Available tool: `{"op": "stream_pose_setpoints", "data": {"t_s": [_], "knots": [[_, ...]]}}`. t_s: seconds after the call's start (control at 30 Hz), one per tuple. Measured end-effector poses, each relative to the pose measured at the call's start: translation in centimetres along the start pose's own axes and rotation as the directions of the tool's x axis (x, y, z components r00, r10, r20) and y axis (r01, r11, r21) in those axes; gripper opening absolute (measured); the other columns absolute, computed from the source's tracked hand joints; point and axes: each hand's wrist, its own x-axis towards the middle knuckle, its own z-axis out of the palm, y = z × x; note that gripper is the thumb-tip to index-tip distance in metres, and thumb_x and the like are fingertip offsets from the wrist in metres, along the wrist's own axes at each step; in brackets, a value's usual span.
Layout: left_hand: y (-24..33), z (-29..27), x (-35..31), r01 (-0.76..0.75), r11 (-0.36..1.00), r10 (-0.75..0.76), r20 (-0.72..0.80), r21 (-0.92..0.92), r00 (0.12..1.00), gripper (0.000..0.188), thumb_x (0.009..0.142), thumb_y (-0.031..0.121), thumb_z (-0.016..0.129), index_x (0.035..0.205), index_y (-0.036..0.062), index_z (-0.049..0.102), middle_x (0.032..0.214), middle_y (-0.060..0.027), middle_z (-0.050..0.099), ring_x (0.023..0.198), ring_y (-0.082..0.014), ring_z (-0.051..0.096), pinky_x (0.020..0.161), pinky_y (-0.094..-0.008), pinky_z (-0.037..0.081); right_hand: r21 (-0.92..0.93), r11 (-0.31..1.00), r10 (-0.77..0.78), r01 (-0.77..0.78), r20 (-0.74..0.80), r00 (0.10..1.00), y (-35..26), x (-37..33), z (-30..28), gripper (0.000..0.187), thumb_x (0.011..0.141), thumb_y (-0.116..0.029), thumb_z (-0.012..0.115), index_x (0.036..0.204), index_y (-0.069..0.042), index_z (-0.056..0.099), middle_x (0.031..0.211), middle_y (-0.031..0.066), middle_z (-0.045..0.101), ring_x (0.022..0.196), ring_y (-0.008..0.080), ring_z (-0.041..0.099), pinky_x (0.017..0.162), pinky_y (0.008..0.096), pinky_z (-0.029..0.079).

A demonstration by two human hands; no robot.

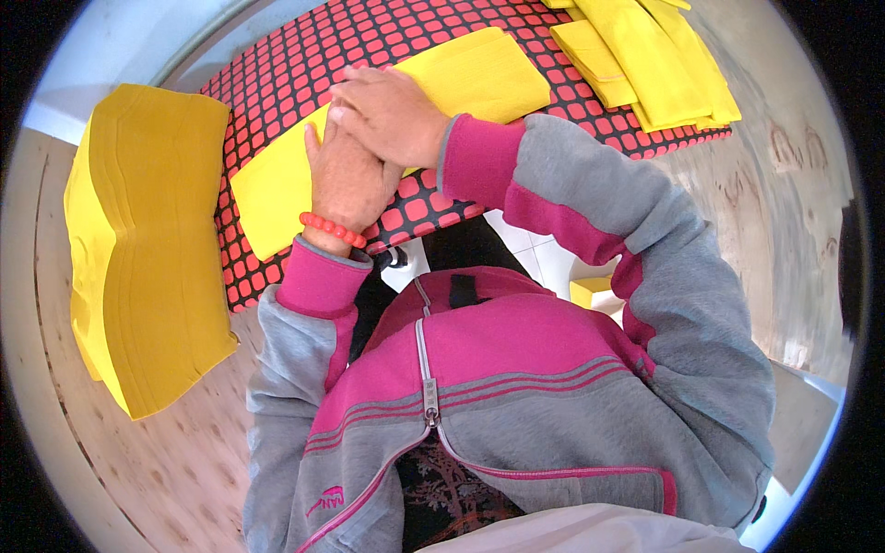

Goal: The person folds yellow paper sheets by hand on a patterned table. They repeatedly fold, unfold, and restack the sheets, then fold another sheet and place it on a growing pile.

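A folded yellow cloth [475,74] lies lengthwise over a red-and-black patterned cover [412,213]. My left hand [355,180], with a red bead bracelet at the wrist, rests on the middle of this cloth. Its thumb stands apart, while its other fingers are largely hidden under my right hand [392,115]. The right one lies across the back of the left, fingers extended and touching it, with some fingertips near the cloth. Neither hand grips anything that I can see.
To the left, a stack of yellow cloth pieces [171,249] bends at its middle beside the cover's edge. More folded yellow cloths [645,64] are piled at the far right. A wooden surface [157,442] extends along the left, and white floor tiles [539,253] show below the cover.
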Motion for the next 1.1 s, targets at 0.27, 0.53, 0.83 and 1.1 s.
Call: {"op": "stream_pose_setpoints", "data": {"t_s": [0.27, 0.53, 0.83, 1.1], "knots": [[-0.3, 0.5, -1.1, 0.049, 0.992, -0.038, -0.096, 0.114, 0.995, 0.073, 0.095, 0.054, 0.052, 0.149, 0.0069, 0.040, 0.157, -0.0217, 0.031, 0.147, -0.0346, 0.028, 0.112, -0.0627, 0.022, -0.493, 0.847, -0.160, 0.196, 0.115, 0.980, 7.4, -3.1, -5.8, 0.041, 0.097, -0.034, 0.051, 0.123, -0.005, 0.063, 0.129, 0.0177, 0.060, 0.124, 0.0345, 0.054, 0.101, 0.0465, 0.043], [-2.4, -1.6, -4.7, 0.226, 0.957, -0.217, -0.068, 0.182, 0.974, 0.077, 0.093, 0.055, 0.054, 0.147, 0.0014, 0.041, 0.153, -0.0251, 0.035, 0.144, -0.0381, 0.031, 0.113, -0.0613, 0.022, -0.447, 0.891, 0.005, 0.081, 0.189, 0.982, 12.1, -4.2, -9.2, 0.048, 0.103, -0.031, 0.044, 0.143, -0.004, 0.049, 0.150, 0.0218, 0.043, 0.141, 0.0336, 0.039, 0.115, 0.0422, 0.030], [8.1, 3.3, 7.5, 0.030, 0.998, -0.011, -0.314, 0.058, 0.949, 0.065, 0.094, 0.054, 0.051, 0.138, 0.0054, 0.052, 0.141, -0.0228, 0.047, 0.136, -0.0370, 0.040, 0.112, -0.0600, 0.026, -0.430, 0.885, -0.092, 0.177, 0.212, 0.973, 12.0, -3.7, -9.2, 0.044, 0.099, -0.027, 0.046, 0.137, -0.006, 0.054, 0.144, 0.0178, 0.050, 0.137, 0.0372, 0.043, 0.113, 0.0457, 0.035], [1.4, 2.9, 2.4, 0.351, 0.931, -0.330, -0.179, 0.099, 0.927, 0.088, 0.090, 0.071, 0.045, 0.151, 0.0086, 0.037, 0.157, -0.0207, 0.032, 0.148, -0.0332, 0.026, 0.111, -0.0704, 0.019, -0.446, 0.885, -0.043, 0.134, 0.208, 0.977, 12.6, -3.9, -9.2, 0.047, 0.102, -0.031, 0.045, 0.138, -0.002, 0.052, 0.146, 0.0240, 0.047, 0.134, 0.0355, 0.047, 0.110, 0.0428, 0.038]]}}
